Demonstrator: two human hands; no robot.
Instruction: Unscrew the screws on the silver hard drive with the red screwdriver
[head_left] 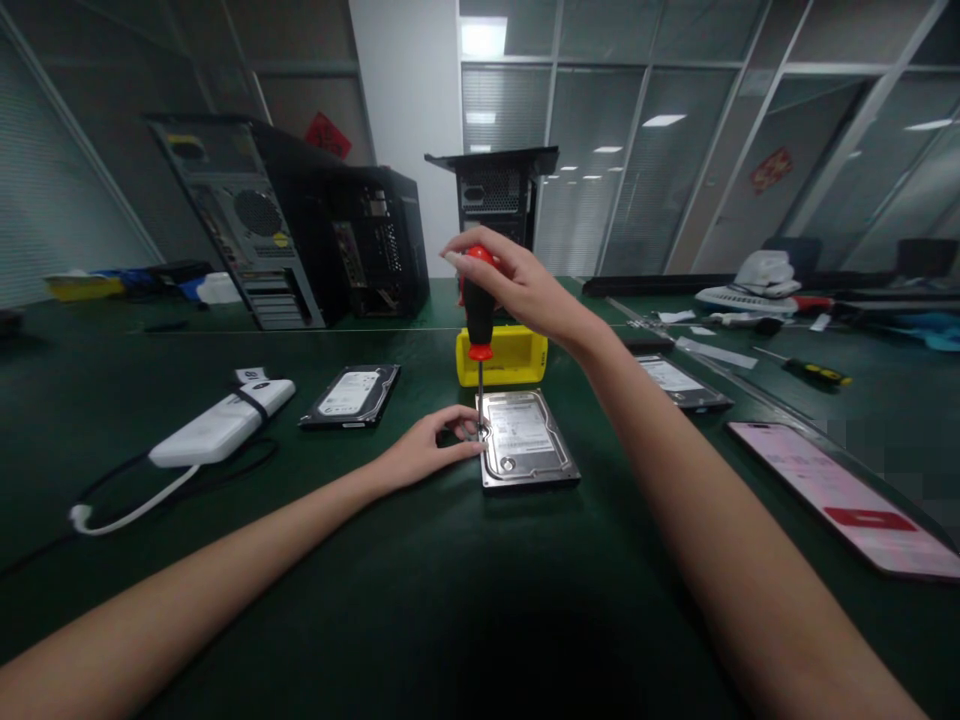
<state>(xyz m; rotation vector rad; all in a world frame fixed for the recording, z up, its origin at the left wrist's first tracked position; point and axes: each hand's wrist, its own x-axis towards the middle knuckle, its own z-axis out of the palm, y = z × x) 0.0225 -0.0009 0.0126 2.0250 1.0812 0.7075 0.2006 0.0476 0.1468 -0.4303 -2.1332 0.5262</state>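
A silver hard drive (529,440) with a white label lies flat on the green table in front of me. My right hand (499,270) grips the red and black handle of a screwdriver (481,325) from above. The screwdriver stands upright, its shaft reaching down to the drive's left edge. At that same edge my left hand (431,445) is closed, the thumb on the drive's side and the fingers curled close to the screwdriver's tip. What lies under the tip is too small to make out. Just behind the drive sits a yellow open-fronted tray (502,379).
Another hard drive (351,395) and a white power adapter (225,425) with cables lie left. On the right are a third drive (679,384), a phone (840,495) and a yellow-black screwdriver (814,372). Computer cases (300,220) stand at the back.
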